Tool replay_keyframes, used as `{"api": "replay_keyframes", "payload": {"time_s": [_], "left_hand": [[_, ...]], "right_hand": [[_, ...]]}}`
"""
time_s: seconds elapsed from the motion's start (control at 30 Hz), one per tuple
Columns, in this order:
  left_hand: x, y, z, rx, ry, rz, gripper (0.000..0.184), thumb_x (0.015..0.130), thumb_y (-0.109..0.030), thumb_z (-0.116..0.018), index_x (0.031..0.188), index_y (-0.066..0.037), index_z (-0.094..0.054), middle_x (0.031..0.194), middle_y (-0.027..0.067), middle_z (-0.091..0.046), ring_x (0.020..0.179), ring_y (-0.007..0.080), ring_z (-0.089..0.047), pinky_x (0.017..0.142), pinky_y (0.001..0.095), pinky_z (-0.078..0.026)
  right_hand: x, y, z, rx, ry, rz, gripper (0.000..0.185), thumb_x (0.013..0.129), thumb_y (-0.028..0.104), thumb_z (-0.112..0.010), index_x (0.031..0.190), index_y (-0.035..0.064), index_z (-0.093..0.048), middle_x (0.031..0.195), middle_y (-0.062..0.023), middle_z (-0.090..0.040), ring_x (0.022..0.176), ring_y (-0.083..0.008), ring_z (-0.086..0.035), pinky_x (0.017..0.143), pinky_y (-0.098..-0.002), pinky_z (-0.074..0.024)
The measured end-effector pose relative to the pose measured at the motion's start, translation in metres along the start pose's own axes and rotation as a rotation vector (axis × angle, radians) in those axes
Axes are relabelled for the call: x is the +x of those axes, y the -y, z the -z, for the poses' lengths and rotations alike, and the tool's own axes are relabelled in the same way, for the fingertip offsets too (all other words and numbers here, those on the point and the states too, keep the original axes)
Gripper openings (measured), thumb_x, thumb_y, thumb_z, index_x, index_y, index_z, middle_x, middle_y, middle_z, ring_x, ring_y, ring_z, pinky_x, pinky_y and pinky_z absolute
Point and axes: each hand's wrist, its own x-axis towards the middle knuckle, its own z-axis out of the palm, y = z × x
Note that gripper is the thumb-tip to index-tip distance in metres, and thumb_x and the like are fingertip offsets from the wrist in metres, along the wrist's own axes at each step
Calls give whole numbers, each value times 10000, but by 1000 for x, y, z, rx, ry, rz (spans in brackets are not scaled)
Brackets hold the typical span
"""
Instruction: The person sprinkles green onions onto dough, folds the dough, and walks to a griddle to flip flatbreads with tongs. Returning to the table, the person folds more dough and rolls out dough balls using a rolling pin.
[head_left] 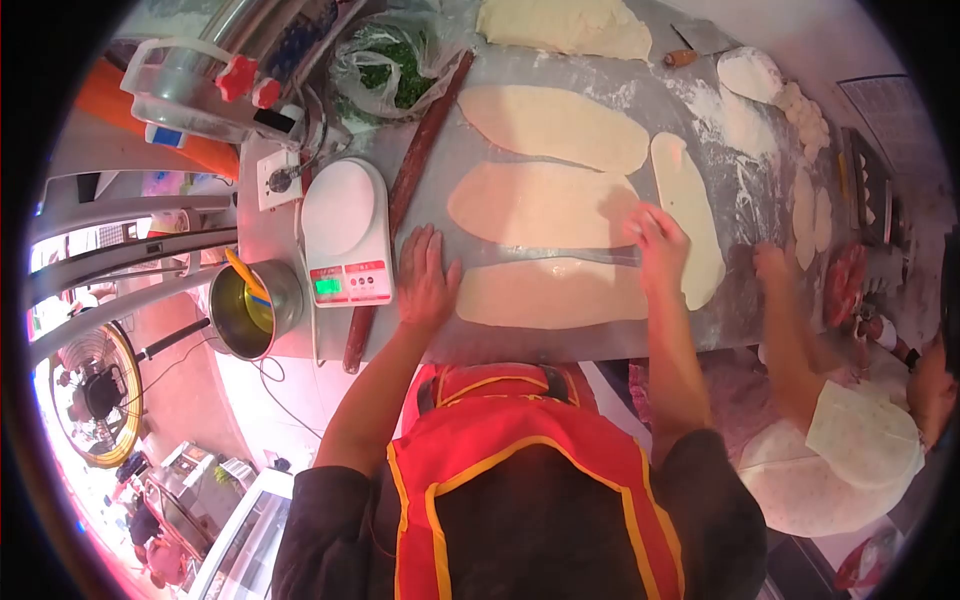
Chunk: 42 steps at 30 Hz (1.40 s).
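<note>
My left hand [427, 278] lies flat on the metal worktop, fingers stretched out, between the white kitchen scale [345, 225] and the flattened dough. My right hand [660, 245] is above the right end of the middle dough sheet [540, 205], its fingertips drawn together; what is in them, if anything, is too small to make out. A nearer dough sheet [550, 293] lies along the front edge, and a farther dough sheet [555, 125] lies behind the middle one. To the right, a narrow dough strip [688, 210] lies lengthwise away from me.
A long wooden rolling pin [410, 170] lies beside the scale. Behind stand a bag of chopped greens [395, 75] and a large dough slab [565, 28]. A metal pot of yellow liquid [255, 310] is at left. A co-worker's hand [770, 265] is at right, near flour [745, 125].
</note>
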Motion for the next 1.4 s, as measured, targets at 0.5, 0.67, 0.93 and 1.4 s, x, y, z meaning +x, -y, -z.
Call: {"api": "replay_keyframes", "payload": {"time_s": [0.5,0.67,0.93,1.4], "left_hand": [[-3,9,-12,-32,-65,-35,508,841,-178,-638,1269,18,-447,1336,207,-465,1280,394,-409,1076,490,-340],[-3,7,-5,-16,-66,-31,538,836,-203,-650,1284,15,-448,1335,193,-472,1273,390,-419,1068,489,-352],[2,2,5,-4,27,50,585,812,-253,-681,1294,-3,-464,1369,171,-463,1301,369,-406,1087,489,-339],[6,-3,14,-14,55,73,588,799,-316,-690,1257,-1,-496,1364,158,-470,1310,328,-415,1109,470,-320]], "right_hand": [[-34,-31,13,510,-104,-327,268,920,-100,-481,1184,-146,-506,1162,-177,-550,1076,-262,-598,956,-304,-539],[62,35,-85,426,100,-194,347,912,-113,-465,1249,-187,-425,1300,-234,-475,1186,-305,-524,1040,-343,-488],[239,127,-250,486,207,-156,319,963,-11,-470,1242,-164,-448,1271,-264,-492,1164,-347,-523,944,-389,-557],[208,123,-311,-177,430,428,364,938,214,-569,1235,9,-524,1217,-130,-572,1032,-188,-589,866,-324,-489]]}}
